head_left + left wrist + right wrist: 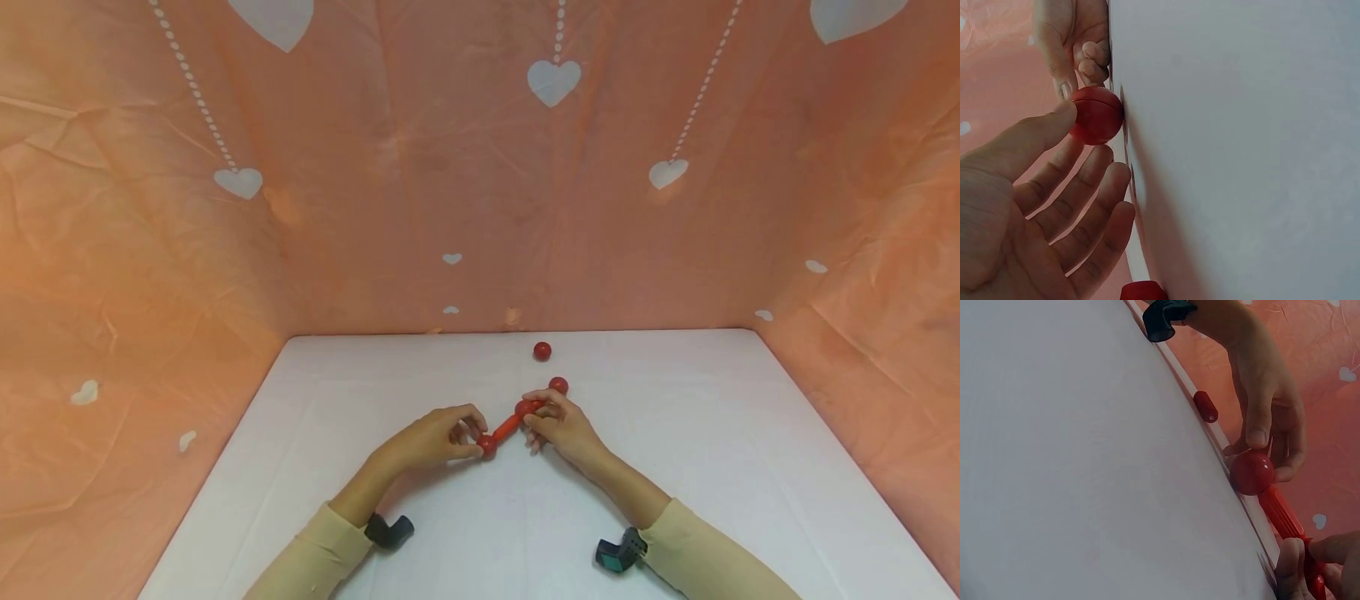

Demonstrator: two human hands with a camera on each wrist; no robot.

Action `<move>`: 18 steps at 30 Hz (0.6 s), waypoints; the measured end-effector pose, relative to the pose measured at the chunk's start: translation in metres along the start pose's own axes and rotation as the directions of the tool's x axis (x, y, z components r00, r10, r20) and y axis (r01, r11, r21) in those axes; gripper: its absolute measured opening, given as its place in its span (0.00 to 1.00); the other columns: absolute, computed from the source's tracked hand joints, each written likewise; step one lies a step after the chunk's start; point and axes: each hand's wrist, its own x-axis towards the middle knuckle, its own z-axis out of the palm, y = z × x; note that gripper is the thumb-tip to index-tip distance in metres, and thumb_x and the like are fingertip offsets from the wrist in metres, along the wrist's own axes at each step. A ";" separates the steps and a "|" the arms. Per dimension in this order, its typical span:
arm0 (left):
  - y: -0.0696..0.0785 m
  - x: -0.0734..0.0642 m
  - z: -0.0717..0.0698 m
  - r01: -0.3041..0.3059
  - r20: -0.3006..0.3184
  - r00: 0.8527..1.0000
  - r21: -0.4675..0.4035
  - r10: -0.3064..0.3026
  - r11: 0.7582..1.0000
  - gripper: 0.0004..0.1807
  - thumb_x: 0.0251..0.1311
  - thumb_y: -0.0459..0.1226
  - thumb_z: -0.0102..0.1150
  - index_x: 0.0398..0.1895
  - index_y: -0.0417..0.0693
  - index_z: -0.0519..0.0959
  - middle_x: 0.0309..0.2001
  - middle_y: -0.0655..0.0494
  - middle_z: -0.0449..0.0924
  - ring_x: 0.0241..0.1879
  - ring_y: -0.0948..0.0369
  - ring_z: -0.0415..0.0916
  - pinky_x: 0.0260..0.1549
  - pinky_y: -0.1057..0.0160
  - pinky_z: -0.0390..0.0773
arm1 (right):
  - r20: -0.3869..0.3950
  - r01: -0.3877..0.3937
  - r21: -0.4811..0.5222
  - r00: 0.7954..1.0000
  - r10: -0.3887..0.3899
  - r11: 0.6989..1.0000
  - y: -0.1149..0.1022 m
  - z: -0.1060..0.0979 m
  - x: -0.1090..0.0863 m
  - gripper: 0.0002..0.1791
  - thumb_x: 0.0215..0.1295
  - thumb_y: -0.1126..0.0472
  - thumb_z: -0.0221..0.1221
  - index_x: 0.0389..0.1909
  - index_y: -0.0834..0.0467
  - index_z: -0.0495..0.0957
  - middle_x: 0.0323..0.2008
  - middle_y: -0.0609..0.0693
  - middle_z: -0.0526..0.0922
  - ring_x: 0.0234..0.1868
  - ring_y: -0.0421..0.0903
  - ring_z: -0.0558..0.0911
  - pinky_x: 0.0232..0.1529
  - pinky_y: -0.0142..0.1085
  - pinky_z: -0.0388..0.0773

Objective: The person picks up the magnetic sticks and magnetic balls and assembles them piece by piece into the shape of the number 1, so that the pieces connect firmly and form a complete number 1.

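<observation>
A red ball (1096, 115) sits at the near left end of a ribbed orange-red rod (507, 428). My left hand (442, 435) pinches this ball between thumb and fingertips. At the rod's far end is a second red ball (525, 407), partly covered by my right hand (564, 429), whose thumb and finger grip around it. Just past the right hand's fingers, a third red ball (558, 385) shows in line with these pieces; what lies between it and the second ball is hidden by the fingers.
Farther back, near the table's rear edge, a separate red ball (542, 351) lies on the white table (660, 392). A short red rod (1205, 407) rests beyond the left hand in the right wrist view. Orange cloth with hearts (480, 183) rises behind and at both sides.
</observation>
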 end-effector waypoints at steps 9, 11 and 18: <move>0.003 0.000 -0.008 -0.009 -0.014 1.000 -0.031 0.008 0.999 0.12 0.70 0.37 0.71 0.53 0.50 0.82 0.45 0.62 0.85 0.43 0.62 0.80 0.44 0.61 0.81 | -0.003 0.010 -0.005 1.000 -0.010 1.000 0.000 0.001 0.001 0.22 0.77 0.66 0.63 0.68 0.66 0.73 0.38 0.61 0.84 0.31 0.46 0.84 0.36 0.34 0.87; 0.004 0.001 -0.010 -0.006 -0.015 1.000 -0.040 0.006 0.999 0.12 0.71 0.38 0.70 0.53 0.50 0.82 0.45 0.62 0.85 0.43 0.61 0.81 0.44 0.60 0.82 | -0.005 0.007 -0.006 1.000 -0.007 1.000 0.001 0.000 0.001 0.22 0.77 0.66 0.63 0.67 0.66 0.73 0.39 0.61 0.84 0.31 0.46 0.84 0.36 0.34 0.87; 0.009 0.007 -0.016 0.009 -0.027 1.000 -0.019 -0.009 1.000 0.14 0.71 0.41 0.71 0.55 0.49 0.83 0.47 0.63 0.85 0.46 0.60 0.81 0.47 0.57 0.83 | 0.007 0.008 0.001 1.000 -0.008 1.000 0.000 0.000 -0.001 0.23 0.78 0.67 0.62 0.69 0.67 0.71 0.40 0.63 0.84 0.31 0.45 0.84 0.36 0.34 0.87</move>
